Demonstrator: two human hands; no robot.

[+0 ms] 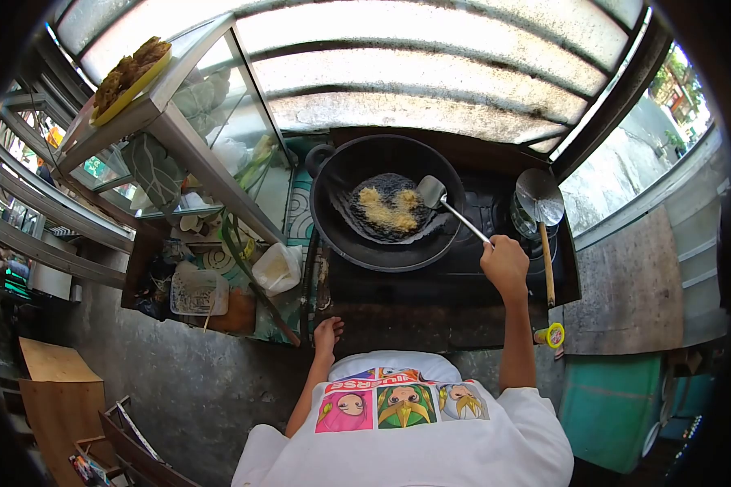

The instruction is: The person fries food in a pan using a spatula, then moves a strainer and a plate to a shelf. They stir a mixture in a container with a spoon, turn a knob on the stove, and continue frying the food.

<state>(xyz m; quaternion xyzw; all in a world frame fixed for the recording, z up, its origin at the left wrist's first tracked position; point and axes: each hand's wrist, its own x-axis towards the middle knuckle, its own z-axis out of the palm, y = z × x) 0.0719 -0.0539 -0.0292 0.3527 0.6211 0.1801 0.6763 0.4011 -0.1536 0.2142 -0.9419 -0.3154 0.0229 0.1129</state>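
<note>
My right hand [505, 261] is closed round the handle of a metal spatula [432, 191], whose blade is inside a large black wok [341, 235]. Several golden pieces of food [387, 213] lie in bubbling oil at the middle of the wok, just left of the blade. My left hand [327, 333] is near the front edge of the dark stove, below and left of the wok. Its fingers look curled, and nothing shows in them.
A skimmer [539, 197] with a wooden handle lies right of the wok. A glass cabinet [219, 162] stands at the left, with a yellow plate of fried food [131, 79] on top. Below it are a plastic tub [199, 293] and a white bag [277, 269].
</note>
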